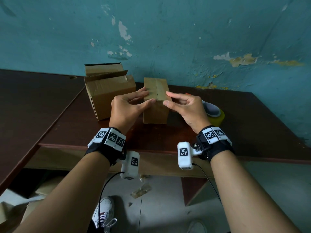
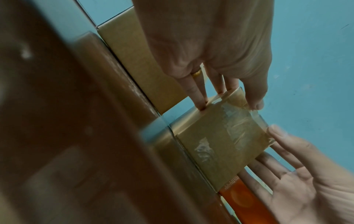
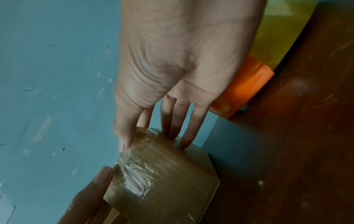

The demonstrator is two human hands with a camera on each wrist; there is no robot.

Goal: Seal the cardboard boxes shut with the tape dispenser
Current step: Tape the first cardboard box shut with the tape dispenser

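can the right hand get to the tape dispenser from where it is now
Probably yes: the tape dispenser lies on the table just beside the right hand, with nothing between them. That hand first has to leave the small box.

Dim, flat indoor light with a teal cast off the wall. Soft shadows under the hands on the dark table; faint sheen along its front edge. Strong wide-angle bending at the head view's borders. Wrist views grainy and soft, near table surface blurred. White glare on wrinkled tape.
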